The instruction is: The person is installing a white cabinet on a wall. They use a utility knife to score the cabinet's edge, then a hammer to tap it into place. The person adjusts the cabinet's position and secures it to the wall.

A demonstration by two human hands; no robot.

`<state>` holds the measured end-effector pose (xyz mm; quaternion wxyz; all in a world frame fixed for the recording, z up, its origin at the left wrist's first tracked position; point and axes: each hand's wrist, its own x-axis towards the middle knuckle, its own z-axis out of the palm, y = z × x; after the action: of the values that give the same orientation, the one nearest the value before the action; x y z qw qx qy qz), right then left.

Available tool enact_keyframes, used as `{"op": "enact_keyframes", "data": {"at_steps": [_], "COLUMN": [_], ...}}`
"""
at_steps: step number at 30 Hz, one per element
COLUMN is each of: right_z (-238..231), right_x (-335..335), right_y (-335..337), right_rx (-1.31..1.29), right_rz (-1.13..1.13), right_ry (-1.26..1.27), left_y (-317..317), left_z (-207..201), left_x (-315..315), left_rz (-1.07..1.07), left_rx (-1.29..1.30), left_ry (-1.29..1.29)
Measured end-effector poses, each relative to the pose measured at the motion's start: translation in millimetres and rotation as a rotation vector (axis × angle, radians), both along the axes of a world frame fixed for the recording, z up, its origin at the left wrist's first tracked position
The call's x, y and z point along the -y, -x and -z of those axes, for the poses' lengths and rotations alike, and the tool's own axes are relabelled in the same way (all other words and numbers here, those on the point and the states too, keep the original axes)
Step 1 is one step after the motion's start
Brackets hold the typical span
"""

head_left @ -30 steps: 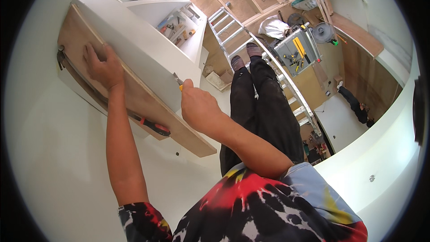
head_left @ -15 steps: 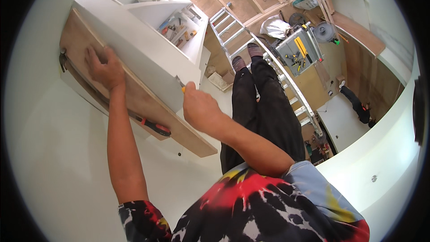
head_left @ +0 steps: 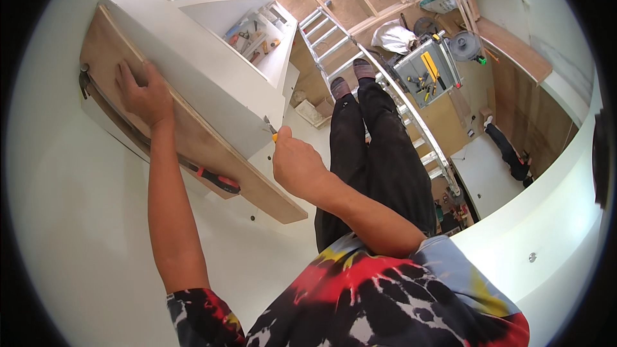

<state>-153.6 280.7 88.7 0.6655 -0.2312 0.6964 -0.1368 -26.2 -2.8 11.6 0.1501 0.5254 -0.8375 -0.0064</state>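
Observation:
My left hand (head_left: 146, 95) lies on a brown wooden board (head_left: 212, 157), its fingers spread and thumb near the edge beside the white cabinet (head_left: 186, 64). In my closed right hand (head_left: 299, 166) is a utility knife (head_left: 274, 135) with a yellow body, its metal blade pointing up past the fist. The blade stands just off the cabinet's near corner. Along the board's wall side lies a red and black tool handle (head_left: 220, 180). A dark metal hammer head (head_left: 84, 80) shows at the board's far left end; my left forearm hides part of the stretch between them.
A metal ladder (head_left: 334, 45) stands under my feet. Tools lie in an open cabinet compartment (head_left: 254, 35). Below right is a table saw (head_left: 424, 74) with hand tools on top. Another person (head_left: 508, 151) is on the floor at right. A pale wall (head_left: 83, 218) curves along the left.
My right hand has drawn the knife slightly right and down, away from the cabinet's side. The left hand stays on the board. The whole view has shifted a little.

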Motion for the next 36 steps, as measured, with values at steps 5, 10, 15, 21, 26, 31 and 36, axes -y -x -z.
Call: {"op": "enact_keyframes", "data": {"at_steps": [5,10,15,21,26,31,36], "right_z": [2.1,17.5,4.6,-2.3,2.8,0.2,0.1], "right_x": [-12.5,7.5,-2.1,-14.1,2.0,12.2,18.4], "right_y": [16.3,20.1,-11.4,-13.4,-1.2,3.2,4.7], "right_rx": [-0.105,-0.287,0.017,-0.132,-0.024,-0.067,-0.007], "right_rz": [0.232,0.364,0.274,0.391,0.173,0.057,0.015], "right_ry": [0.083,0.474,0.358,0.307,0.145,0.105,0.074], "left_y": [-1.3,0.6,1.9,1.4,0.7,1.1,2.9], "left_z": [0.3,-0.4,-1.1,-1.1,-1.3,-0.4,-1.2], "left_x": [0.7,1.0,-0.8,0.0,1.5,1.1,-0.4], "left_rz": [0.004,0.000,-0.004,0.012,0.003,0.004,-0.016], "left_rx": [-0.016,0.010,-0.044,-0.065,-0.039,-0.055,-0.070], "left_ry": [-0.008,0.015,-0.006,-0.023,-0.020,-0.024,-0.035]}}
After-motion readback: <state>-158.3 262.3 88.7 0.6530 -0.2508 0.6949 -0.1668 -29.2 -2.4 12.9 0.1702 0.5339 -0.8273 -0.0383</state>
